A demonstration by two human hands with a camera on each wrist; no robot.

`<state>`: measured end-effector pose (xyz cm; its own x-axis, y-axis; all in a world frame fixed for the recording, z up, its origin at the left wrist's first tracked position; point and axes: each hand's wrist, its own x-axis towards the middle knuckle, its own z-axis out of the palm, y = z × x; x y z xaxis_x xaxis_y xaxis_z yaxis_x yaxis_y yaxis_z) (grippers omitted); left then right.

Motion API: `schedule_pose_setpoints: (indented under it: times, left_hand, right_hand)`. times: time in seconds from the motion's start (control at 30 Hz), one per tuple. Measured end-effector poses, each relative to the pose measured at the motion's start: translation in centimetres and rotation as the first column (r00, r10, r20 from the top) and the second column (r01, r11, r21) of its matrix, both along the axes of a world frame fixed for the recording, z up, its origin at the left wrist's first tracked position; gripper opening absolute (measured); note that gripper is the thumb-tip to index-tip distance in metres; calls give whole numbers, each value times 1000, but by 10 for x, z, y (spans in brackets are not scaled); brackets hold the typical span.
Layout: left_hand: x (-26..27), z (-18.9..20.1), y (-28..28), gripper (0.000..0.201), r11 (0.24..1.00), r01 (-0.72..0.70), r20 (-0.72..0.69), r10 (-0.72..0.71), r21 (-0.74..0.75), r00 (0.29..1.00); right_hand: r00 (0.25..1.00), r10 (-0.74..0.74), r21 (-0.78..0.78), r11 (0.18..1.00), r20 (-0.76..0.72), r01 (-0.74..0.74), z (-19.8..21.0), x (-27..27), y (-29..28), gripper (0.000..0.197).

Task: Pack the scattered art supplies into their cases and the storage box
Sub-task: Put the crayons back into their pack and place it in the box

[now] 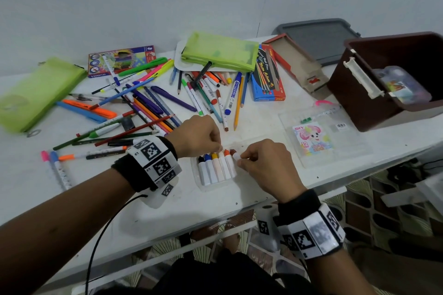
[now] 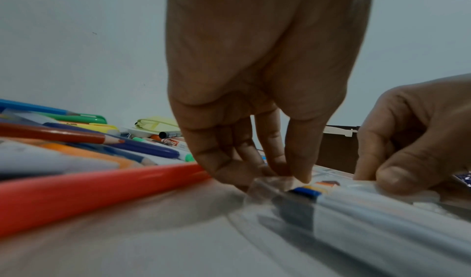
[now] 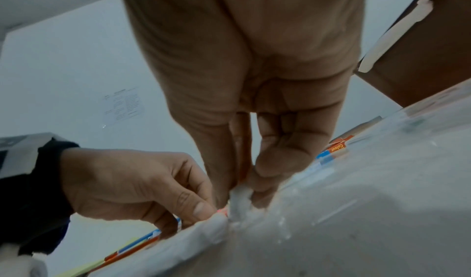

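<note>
A white crayon [image 1: 236, 156] was pinched at its top by the curled fingers of the right hand [image 1: 265, 163] and held at the right end of the row in the clear tray [image 1: 200, 181]. The tray's far edge was pinched by the left hand [image 1: 196, 136], close beside the right. The crayons were judged light, waxy and easily snapped, best taken by the paper-wrapped barrel; the thin tray seemed flimsy. Loose pencils and markers [image 1: 143, 105] lay beyond, the brown storage box [image 1: 354, 93] further right.
</note>
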<state>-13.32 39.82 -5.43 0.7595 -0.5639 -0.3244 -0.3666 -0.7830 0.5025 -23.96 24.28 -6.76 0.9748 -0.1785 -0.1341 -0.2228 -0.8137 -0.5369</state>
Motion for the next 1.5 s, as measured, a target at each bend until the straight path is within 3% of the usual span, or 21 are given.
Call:
schedule_pose_setpoints:
  times: [0.43,0.87,1.1,1.23,1.37,1.5]
  left_hand:
    - [-1,-1,3,11,999,8,20,-7,-45,1000]
    - [0,-4,5,11,998,1,15,0,-70,1000]
    - [0,-2,8,12,996,23,7,-23,-86,1000]
    - [5,2,18,15,996,23,4,-22,-91,1000]
    - [20,10,54,12,984,-91,30,96,-151,995]
    - [30,18,112,7,947,-232,88,256,-223,963]
  right_hand:
    - [998,55,-109,992,-19,-57,-1,-1,13,19]
    - [998,32,-18,999,-45,-33,5,2,11,16]
    - [970,182,-95,975,-163,-199,17,12,7,27]
    - [963,224,-177,952,-151,-250,43,27,1,29]
    - [943,330,-184,926,-32,-331,70,57,6,23]
    - [874,487,-152,864,4,-481,76,97,34,18]
